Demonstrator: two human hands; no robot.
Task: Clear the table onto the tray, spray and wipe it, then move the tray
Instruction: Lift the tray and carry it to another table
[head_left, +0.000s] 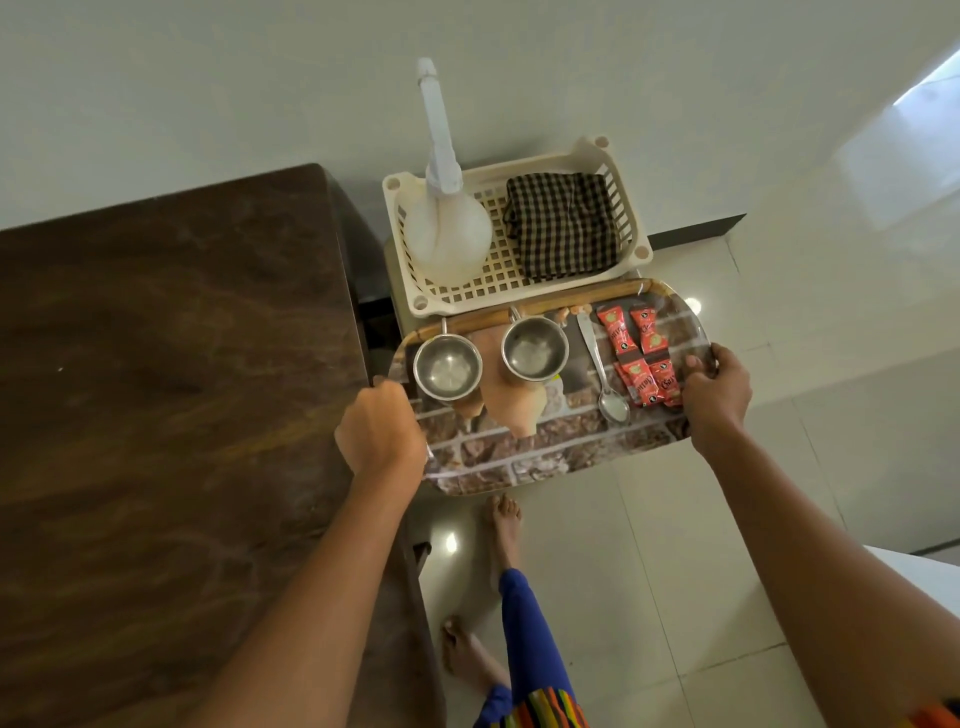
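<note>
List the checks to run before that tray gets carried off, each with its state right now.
1. Left hand grips the tray at its left edge: ok.
2. Right hand grips its right edge: ok.
3. Left cup and right cup upright on it: ok.
4. Spoon and red sachets lie on it: ok.
5. Spray bottle and checked cloth in the basket: ok.
6. Table wiped dry: cannot tell.

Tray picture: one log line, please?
step: move tray | left hand: grips tray | right hand: grips tray | on tray: cups, spoon, sachets
</note>
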